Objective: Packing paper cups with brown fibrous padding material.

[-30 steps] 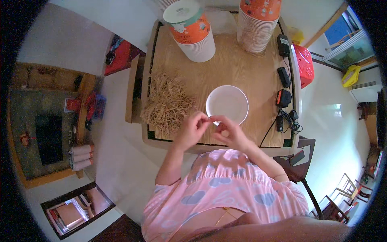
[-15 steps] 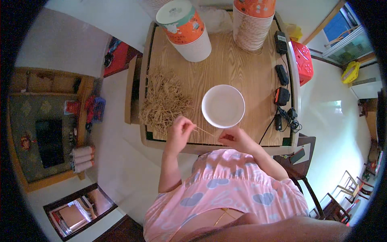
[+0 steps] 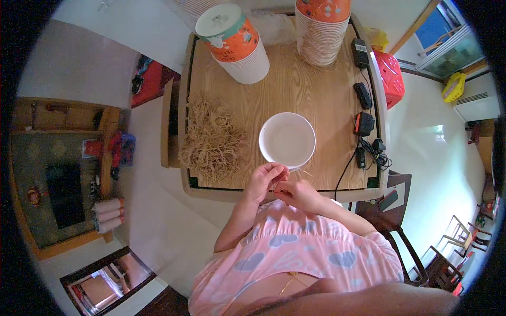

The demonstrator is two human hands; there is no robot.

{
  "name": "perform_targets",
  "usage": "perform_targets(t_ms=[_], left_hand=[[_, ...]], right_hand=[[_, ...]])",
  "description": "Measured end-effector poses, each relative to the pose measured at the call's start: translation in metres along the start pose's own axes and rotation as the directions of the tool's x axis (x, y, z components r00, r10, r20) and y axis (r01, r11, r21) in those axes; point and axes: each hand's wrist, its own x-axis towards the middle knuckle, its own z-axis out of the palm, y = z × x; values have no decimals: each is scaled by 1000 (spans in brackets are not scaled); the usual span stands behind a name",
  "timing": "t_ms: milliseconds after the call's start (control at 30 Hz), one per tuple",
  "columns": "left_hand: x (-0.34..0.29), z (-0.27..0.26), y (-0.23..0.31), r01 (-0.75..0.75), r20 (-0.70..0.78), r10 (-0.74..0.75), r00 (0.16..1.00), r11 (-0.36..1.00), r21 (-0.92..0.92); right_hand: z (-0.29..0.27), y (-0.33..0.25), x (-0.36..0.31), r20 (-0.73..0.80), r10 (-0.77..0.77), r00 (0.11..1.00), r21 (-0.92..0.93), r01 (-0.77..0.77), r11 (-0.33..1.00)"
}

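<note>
Just in front of a white paper bowl [image 3: 287, 139], my two hands meet near the table's front edge. My left hand [image 3: 265, 181] is closed in a pinch, its fingertips close against those of my right hand [image 3: 300, 195], which is closed too. Between them they hold a thin tan piece of twine [image 3: 301, 173], with a bit of it showing past the fingers beside the bowl's near rim; most of it is hidden. A loose heap of the same tan twine [image 3: 213, 139] lies to the left of the bowl.
Toward the back stand two stacks of paper bowls, an upside-down one [image 3: 237, 47] with orange and green print and another [image 3: 322, 34] wrapped in twine strands. Black adapters and cables [image 3: 365, 124] line the table's right edge. A red stool [image 3: 389, 79] stands beyond it.
My left hand has moved right to meet my right hand, and the stretch of twine between them has closed up. The view has shifted slightly.
</note>
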Motion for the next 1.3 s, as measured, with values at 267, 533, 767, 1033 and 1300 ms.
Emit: perform_targets(t_ms=[267,533,767,1033,1300], left_hand=[[7,7,34,-12,120,46,992,963,-270],[-4,19,35,15,154,23,988,969,-245],[-9,24,21,-205,-49,223,973,948,245],[-13,30,20,-266,38,268,963,913,310],[-3,11,7,-308,-69,353,933,882,356]], right_hand=[[11,18,-3,9,22,1000,20,-23,1000],[7,23,0,9,76,997,293,-75,953],[-10,13,13,-44,315,948,780,-164,604],[-8,22,24,50,387,921,972,-134,194],[-8,28,22,29,339,940,971,-107,213]])
